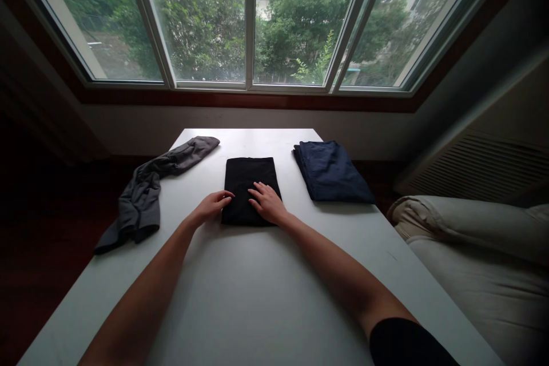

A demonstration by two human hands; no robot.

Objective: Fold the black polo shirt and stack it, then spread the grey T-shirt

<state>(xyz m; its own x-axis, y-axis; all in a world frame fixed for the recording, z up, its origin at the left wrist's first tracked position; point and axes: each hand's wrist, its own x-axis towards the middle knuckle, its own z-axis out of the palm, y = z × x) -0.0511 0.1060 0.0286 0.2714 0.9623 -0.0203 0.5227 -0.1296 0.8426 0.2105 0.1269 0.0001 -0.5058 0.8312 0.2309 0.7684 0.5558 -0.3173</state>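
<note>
A black garment (249,174), folded into a flat rectangle, lies on the white table in front of me. My right hand (266,202) rests on its right part with the fingers spread. At its left edge is my left hand (214,204), fingers stretched out and their tips touching the cloth. Neither hand grips anything. Off to the right, a dark blue folded garment (332,171) lies near the table's edge. A crumpled grey garment (146,189) stretches along the left edge, and part of it reaches over the side.
The white table (257,291) narrows toward a wall below a wide window (249,23). Beside its right edge stands a light-coloured sofa (480,263). A slatted panel (493,166) is behind the sofa. Dark reddish floor (43,251) shows at the left.
</note>
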